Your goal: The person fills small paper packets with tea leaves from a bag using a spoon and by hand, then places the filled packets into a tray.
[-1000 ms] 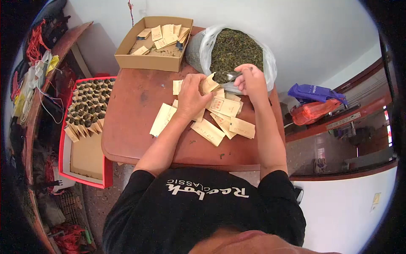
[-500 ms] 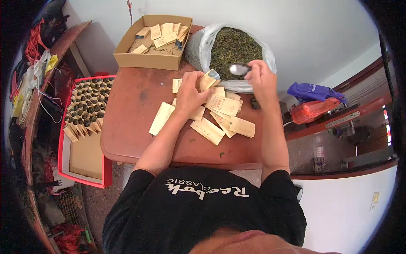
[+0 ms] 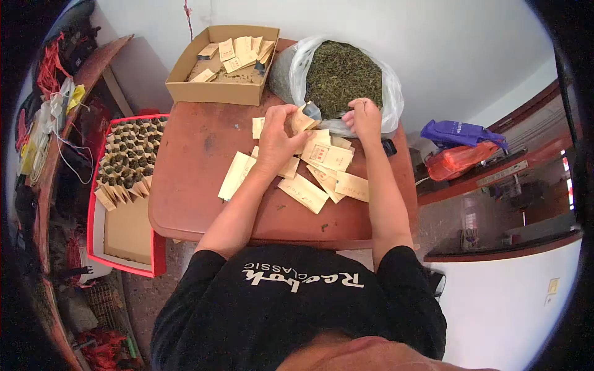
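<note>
My left hand [image 3: 276, 139] is closed around a small tan paper packet [image 3: 302, 120], whose grey-lined mouth gapes toward the upper right. My right hand [image 3: 364, 120] is closed at the near rim of a clear plastic bag [image 3: 299, 68] full of dried green leaves [image 3: 343, 77]. Its fingers are pinched on the spoon seen a moment ago; the spoon itself hardly shows now. Under and beside my left hand lie several flat paper packets [image 3: 303, 191], loosely overlapping on the reddish-brown table [image 3: 198, 161].
A cardboard box [image 3: 216, 93] with several packets stands at the table's back left. On the left, lower than the tabletop, is a red-edged box [image 3: 158, 253] holding rows of upright filled packets [image 3: 130, 154]. A small dark object [image 3: 388, 147] lies beyond my right wrist.
My right hand has moved left and slightly down, closer to the packet, and the spoon's bowl has gone from clear view. The packet's mouth looks wider; my left hand stays nearly in place.
</note>
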A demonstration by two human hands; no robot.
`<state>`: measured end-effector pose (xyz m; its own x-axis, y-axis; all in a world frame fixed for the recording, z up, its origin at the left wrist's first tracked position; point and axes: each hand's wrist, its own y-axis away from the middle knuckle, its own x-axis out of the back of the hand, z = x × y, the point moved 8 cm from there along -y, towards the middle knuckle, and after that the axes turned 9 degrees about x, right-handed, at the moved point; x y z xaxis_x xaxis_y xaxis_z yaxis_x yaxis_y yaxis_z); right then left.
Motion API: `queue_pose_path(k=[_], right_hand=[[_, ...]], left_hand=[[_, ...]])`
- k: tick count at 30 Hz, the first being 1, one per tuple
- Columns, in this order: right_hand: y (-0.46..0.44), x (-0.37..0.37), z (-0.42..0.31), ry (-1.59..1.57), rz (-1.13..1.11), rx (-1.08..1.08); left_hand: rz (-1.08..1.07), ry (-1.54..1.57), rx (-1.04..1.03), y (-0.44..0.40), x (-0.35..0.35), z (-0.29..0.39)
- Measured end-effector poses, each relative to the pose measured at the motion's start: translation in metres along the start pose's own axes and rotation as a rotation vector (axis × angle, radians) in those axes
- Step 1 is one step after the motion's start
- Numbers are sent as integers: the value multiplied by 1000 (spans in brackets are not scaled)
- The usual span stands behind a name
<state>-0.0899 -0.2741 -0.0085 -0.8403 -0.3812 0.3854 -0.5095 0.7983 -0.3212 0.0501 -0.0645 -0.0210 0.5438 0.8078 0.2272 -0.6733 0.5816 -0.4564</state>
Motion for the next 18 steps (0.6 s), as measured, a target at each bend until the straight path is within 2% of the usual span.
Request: queue_pose_path(k=[9, 18], right_hand=[[-2, 14, 12, -293, 56, -106], [9, 24, -25, -445, 0, -129]], left_hand=[[-36, -6, 34, -1, 0, -3], [-59, -46, 47, 1, -2, -3]])
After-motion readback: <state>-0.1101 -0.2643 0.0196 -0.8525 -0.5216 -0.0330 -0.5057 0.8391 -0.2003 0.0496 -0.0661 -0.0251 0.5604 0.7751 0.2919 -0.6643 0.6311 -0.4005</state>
